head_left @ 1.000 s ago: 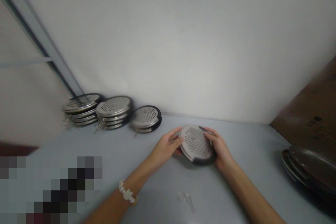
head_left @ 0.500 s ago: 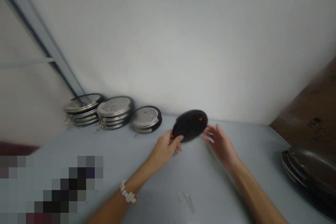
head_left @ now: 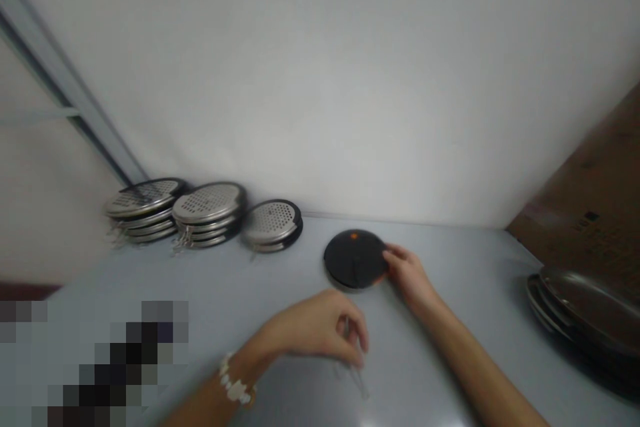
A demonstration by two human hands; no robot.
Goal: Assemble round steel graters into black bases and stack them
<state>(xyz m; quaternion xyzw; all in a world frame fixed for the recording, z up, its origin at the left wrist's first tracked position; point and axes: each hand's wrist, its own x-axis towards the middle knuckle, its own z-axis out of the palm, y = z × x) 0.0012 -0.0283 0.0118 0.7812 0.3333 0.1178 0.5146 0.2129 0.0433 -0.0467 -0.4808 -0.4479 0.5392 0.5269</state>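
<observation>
A round black disc (head_left: 356,257) with a small orange mark sits tilted just above or on the grey table, and I cannot tell which. My right hand (head_left: 407,273) grips its right edge, thumb and fingers closed on it. My left hand (head_left: 333,327), with a white beaded bracelet at the wrist, is low over the table in front of the disc. Its thumb and fingertips come together at the upper end of a thin, pale wire piece (head_left: 361,383). Blur hides the exact contact.
Stacks of perforated metal discs with black rims stand along the wall: a left stack (head_left: 147,197), a middle stack (head_left: 210,203) and a low right stack (head_left: 273,223). Large dark pans (head_left: 590,307) lie on the right before a brown cardboard box (head_left: 590,193).
My left hand has let go of the black disc and come down to the wire piece. The disc has turned and lowered, and my right hand has closed on its edge.
</observation>
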